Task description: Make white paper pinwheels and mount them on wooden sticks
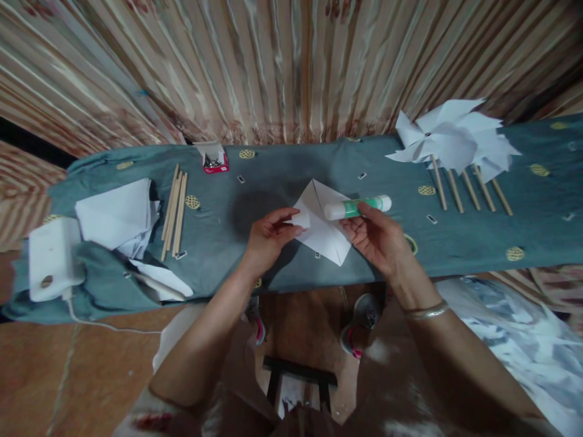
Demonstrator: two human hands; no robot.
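A folded white paper square (324, 233) lies cornerwise on the green cloth in the middle of the table. Over its left side, my left hand (273, 235) pinches a small white cap (300, 219) between thumb and fingertips. My right hand (376, 237) holds a green and white glue stick (357, 207) sideways above the paper's right side, its white end pointing left. Cap and glue stick are apart. Creases run across the paper.
White paper pinwheels (449, 136) on wooden sticks lie at the right. Toward the left are loose wooden sticks (174, 212), a red box (215, 162) of small metal pieces, stacked white paper (116, 209) and a white power strip (53, 258) with a cable. A striped curtain hangs behind.
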